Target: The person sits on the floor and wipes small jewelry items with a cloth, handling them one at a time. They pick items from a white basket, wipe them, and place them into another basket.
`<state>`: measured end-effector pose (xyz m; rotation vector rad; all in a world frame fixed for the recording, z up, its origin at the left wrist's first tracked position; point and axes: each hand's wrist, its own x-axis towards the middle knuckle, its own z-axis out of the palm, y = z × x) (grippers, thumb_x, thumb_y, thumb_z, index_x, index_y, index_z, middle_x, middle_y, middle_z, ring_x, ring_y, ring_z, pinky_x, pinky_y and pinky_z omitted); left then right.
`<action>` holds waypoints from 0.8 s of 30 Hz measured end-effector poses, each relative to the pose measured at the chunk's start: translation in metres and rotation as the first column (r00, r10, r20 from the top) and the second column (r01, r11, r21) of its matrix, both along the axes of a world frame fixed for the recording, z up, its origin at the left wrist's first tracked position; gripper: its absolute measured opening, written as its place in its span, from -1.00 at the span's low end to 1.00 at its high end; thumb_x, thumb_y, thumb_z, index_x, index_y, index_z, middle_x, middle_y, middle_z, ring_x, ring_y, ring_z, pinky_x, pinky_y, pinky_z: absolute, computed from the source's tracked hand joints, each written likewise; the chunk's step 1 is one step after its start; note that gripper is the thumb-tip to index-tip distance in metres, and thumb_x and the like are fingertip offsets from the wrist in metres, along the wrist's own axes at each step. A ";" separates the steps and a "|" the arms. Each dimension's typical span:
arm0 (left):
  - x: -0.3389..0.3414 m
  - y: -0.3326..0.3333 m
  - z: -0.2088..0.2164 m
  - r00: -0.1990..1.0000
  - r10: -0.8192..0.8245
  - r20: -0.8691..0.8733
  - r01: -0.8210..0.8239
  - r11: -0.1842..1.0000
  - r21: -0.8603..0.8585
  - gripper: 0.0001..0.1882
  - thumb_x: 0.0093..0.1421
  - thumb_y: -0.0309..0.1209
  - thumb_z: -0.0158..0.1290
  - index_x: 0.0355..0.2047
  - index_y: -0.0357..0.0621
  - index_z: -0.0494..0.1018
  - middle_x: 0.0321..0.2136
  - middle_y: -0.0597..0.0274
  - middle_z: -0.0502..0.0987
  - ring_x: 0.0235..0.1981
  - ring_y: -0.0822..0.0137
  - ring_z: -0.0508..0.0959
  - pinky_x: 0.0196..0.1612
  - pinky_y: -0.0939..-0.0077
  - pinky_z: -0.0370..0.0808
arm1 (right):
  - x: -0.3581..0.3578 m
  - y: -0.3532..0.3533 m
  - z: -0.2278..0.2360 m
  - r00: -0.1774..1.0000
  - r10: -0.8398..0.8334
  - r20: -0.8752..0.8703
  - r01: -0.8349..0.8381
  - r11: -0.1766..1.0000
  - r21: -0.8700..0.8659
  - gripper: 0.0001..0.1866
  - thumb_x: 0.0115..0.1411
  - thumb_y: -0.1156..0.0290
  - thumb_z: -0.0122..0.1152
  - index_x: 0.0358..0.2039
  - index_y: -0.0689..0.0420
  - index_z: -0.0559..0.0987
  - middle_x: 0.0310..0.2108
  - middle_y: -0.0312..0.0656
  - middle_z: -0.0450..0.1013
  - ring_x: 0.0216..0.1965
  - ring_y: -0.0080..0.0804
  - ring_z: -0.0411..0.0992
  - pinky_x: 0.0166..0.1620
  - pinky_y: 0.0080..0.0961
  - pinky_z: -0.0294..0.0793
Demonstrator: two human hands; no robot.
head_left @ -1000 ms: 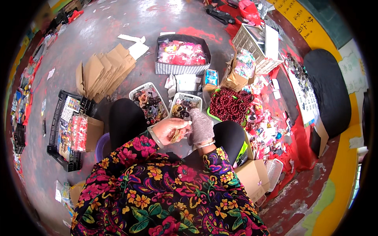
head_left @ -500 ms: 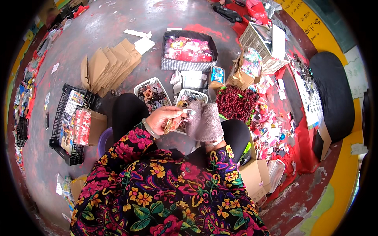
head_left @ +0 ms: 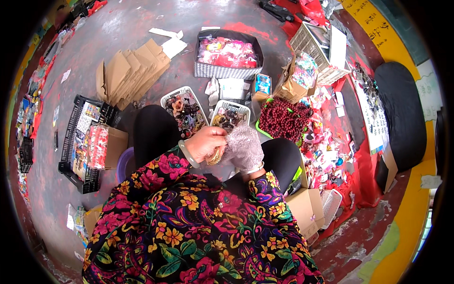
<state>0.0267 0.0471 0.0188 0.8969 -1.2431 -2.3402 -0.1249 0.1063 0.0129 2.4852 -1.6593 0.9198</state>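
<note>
— Holding something small, is she? What has the left hand (head_left: 204,144) got?

— A little golden piece (head_left: 215,156), pinched in curled fingers, that grip closed round it. It sits between both hands, above her lap.

— And the right hand (head_left: 243,147)?

— It wears a grey fuzzy glove and presses up against the left, touching the same golden piece. Whether that grip truly closes on it, I cannot tell; the glove hides the fingers.

— What lies just past the hands?

— Two white baskets on the floor in front of her knees. The left basket (head_left: 166,97) is full of dark mixed trinkets, the right basket (head_left: 235,107) is just beyond her fingers with similar bits. Beside that, to the right, a heap of dark red beads (head_left: 283,118).

— Further out?

— A box (head_left: 226,71) of pink and red packets behind the baskets, flat brown cardboard (head_left: 127,73) to its left, and a black crate (head_left: 78,142) with packets on her far left. A white wire basket (head_left: 312,47) stands at the back right.
</note>
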 end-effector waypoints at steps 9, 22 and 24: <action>0.004 -0.002 -0.004 0.964 -0.006 -0.267 0.083 0.957 0.278 -0.84 0.16 -0.46 -0.09 -0.37 -0.35 0.38 -0.71 0.29 0.35 -0.73 0.50 0.33 -0.66 0.65 0.26 | 0.006 -0.004 -0.020 0.099 -0.351 0.931 -0.175 0.915 0.363 -0.81 -0.06 0.30 0.11 -0.47 0.14 0.41 -0.53 -0.20 0.36 -0.48 -0.29 0.37 -0.41 -0.42 0.36; 0.008 -0.002 -0.001 0.951 -0.038 -0.306 0.119 0.960 0.253 -0.82 0.19 -0.43 -0.14 -0.33 -0.34 0.35 -0.71 0.30 0.33 -0.73 0.47 0.30 -0.65 0.61 0.25 | -0.009 0.003 -0.032 0.917 0.143 0.372 -0.078 0.980 -0.185 -0.54 -0.19 0.48 0.28 -0.19 0.18 0.42 -0.30 -0.04 0.38 -0.23 -0.03 0.36 -0.14 -0.32 0.34; 0.007 0.001 -0.005 0.948 -0.068 -0.311 0.149 0.958 0.244 -0.83 0.19 -0.44 -0.14 -0.35 -0.34 0.35 -0.70 0.30 0.34 -0.73 0.46 0.30 -0.64 0.61 0.26 | -0.011 0.004 -0.043 0.901 0.154 0.405 -0.071 0.975 -0.211 -0.49 -0.24 0.47 0.29 -0.18 0.18 0.40 -0.28 -0.03 0.37 -0.24 -0.02 0.35 -0.16 -0.31 0.33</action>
